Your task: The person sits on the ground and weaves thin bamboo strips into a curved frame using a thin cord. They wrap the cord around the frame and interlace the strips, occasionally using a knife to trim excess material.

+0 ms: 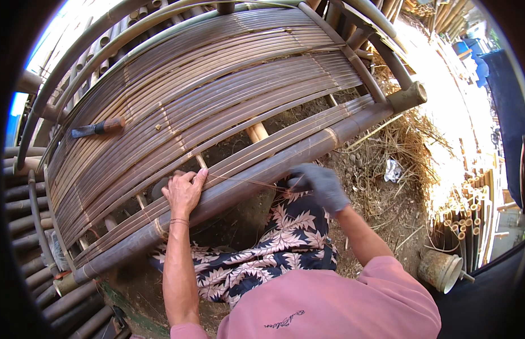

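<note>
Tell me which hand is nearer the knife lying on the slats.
Left. The left hand rests on the slats below and right of the knife; the gloved right hand is farther right, at the thick bamboo pole.

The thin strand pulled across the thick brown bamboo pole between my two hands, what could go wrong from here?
1. The thin strand looks taut between the bare left hand and the grey-gloved right hand; it might snap or cut into the ungloved fingers.
2. The left hand presses on the split bamboo slats beside the thick brown bamboo pole; splinters or a pinch in the gaps seem possible.
3. The rust-handled blade tool lies loose on the curved slats and could slide off.
</note>
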Available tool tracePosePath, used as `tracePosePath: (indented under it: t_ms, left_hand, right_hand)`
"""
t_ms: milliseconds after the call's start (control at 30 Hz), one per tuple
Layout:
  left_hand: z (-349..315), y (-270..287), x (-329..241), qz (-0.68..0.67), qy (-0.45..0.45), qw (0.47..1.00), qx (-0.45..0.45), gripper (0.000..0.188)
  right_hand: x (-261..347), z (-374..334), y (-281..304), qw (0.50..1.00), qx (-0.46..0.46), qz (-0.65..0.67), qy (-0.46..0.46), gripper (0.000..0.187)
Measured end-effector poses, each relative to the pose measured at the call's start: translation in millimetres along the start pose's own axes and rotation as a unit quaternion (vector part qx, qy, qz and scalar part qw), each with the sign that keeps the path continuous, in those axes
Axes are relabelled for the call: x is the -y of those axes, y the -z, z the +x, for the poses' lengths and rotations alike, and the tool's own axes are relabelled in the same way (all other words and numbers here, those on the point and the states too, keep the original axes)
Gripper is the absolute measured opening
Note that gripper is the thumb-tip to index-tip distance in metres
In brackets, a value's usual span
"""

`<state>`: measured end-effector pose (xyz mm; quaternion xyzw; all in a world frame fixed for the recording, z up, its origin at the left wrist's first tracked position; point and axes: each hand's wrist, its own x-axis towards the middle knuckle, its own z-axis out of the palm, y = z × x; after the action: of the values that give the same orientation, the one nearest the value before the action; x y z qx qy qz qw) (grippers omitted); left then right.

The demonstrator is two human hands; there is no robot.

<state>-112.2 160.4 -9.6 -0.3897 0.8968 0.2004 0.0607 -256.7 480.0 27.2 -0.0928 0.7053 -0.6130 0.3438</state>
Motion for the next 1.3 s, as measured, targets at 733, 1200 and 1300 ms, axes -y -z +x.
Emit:
tracePosePath:
  t_ms: [733,1200,1300]
  left_hand:
    - [6.2,-111.3,-358.4,0.083,-0.270,0.959,0.028,0.116]
    - [12.4,-112.2,-358.2,0.042,-0.294,0.955,-0.005,0.092]
    - [20.3,-139.8,-352.4,0.070,-0.316,0.944,-0.058,0.093]
  right_hand:
    - [19.9,47.7,218.6,0.979,-0.120,-0.159,0.050,0.032]
    - [66.6,100.6,233.4,0.779,0.146,-0.605,0.074,0.037]
    - [56.5,94.7,182.6,0.804,0.191,-0.530,0.192,0.034]
